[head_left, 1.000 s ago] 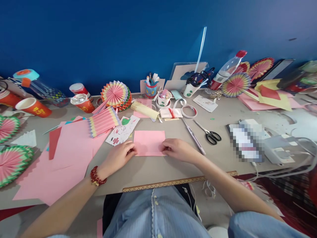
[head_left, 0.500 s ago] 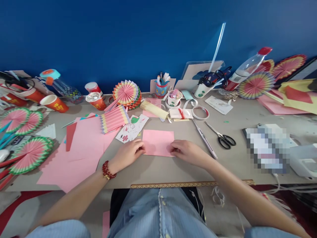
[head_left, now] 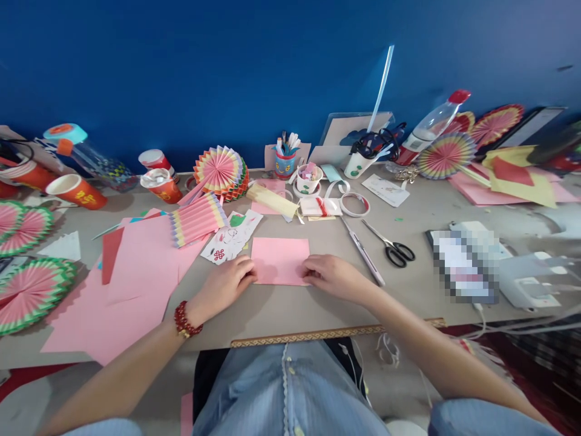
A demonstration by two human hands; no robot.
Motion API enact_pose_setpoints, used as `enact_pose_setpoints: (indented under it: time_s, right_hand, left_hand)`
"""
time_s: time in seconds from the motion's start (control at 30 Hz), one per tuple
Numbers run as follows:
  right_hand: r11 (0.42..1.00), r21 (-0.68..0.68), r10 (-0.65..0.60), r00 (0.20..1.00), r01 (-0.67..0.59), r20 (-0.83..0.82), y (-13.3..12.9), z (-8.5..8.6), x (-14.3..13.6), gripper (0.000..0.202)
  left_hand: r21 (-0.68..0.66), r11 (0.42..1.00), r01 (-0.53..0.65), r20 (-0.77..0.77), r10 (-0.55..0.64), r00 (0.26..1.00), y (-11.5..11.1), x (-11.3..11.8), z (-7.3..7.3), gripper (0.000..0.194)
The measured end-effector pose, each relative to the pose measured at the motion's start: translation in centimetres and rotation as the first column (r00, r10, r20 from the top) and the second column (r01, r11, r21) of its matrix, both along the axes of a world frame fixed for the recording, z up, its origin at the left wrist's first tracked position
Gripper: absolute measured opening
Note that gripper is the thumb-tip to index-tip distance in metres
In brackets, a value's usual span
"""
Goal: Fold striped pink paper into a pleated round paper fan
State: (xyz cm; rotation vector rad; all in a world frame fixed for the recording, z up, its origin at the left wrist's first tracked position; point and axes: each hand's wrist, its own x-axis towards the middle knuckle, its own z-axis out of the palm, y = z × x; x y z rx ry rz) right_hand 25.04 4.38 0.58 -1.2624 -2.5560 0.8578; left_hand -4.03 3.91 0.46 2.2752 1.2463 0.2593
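A small pink sheet of paper [head_left: 280, 259] lies on the table in front of me, a rectangle with its long side across. At its lower left edge my left hand [head_left: 230, 280] is closed, with the edge pinched between curled fingers. My right hand [head_left: 333, 275] closes the same way on the right edge. Just behind the left hand is a white printed paper [head_left: 233, 236] with a red knot design. To the right of the right hand lie a slim utility knife [head_left: 363, 253] and black-handled scissors [head_left: 394, 249].
Larger pink sheets [head_left: 145, 266] spread on the left, below a folded fan strip [head_left: 200, 221]. Paper fans [head_left: 39, 293] lie further left. Along the wall stand a pen cup [head_left: 285, 163] and a tilted bottle [head_left: 426, 130]. A tape roll [head_left: 355, 204] and a phone [head_left: 465, 266] are rightward.
The view has turned slightly right, so the table things appear further left. Both hands keep the same place at the pink paper's edges.
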Motion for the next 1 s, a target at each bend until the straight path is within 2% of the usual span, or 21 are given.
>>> enact_pose_setpoints:
  time_s: [0.17,0.3,0.37,0.53,0.63,0.77,0.9,1.0]
  right_hand:
    - [0.998,0.066,0.006,0.998,-0.010,0.060,-0.4,-0.1,0.0,0.013]
    - [0.983,0.186,-0.009,0.998,-0.002,0.059,-1.0,-0.8,0.5,0.015]
    - [0.960,0.277,0.012,0.998,-0.028,0.061,-1.4,-1.4,0.7,0.020]
    - [0.854,0.515,0.029,0.995,-0.074,0.096,-1.9,-2.9,0.8,0.035]
    - [0.815,0.560,0.100,0.988,-0.147,0.115,-1.9,-3.3,0.7,0.040]
    - [0.805,0.561,0.138,0.981,-0.191,0.137,-1.8,-2.9,0.7,0.042]
    - [0.808,0.555,0.136,0.978,-0.200,0.156,-1.9,-2.7,0.7,0.041]
    - [0.795,0.567,0.140,0.975,-0.215,0.172,-2.0,-2.7,0.6,0.039]
  left_hand:
    - [0.044,0.999,0.016,-0.013,-0.015,1.000,-0.3,0.0,-0.2,0.019]
    - [0.077,0.997,-0.020,0.025,0.018,1.000,-0.6,-0.3,-1.0,0.011]
    - [0.084,0.996,-0.041,0.079,0.034,0.996,-0.8,-0.6,-1.5,0.008]
    - [0.146,0.988,-0.048,0.139,0.028,0.990,-1.3,-1.2,-2.3,0.022]
    - [0.249,0.968,0.012,0.086,-0.035,0.996,-1.5,-1.2,-2.3,0.028]
    - [0.331,0.936,0.123,-0.058,-0.110,0.992,-1.3,-1.3,-2.3,0.036]
    - [0.336,0.883,0.328,-0.221,-0.265,0.939,-0.9,-1.3,-1.9,0.043]
    - [0.309,0.865,0.394,-0.263,-0.321,0.910,-0.7,-1.3,-1.4,0.047]
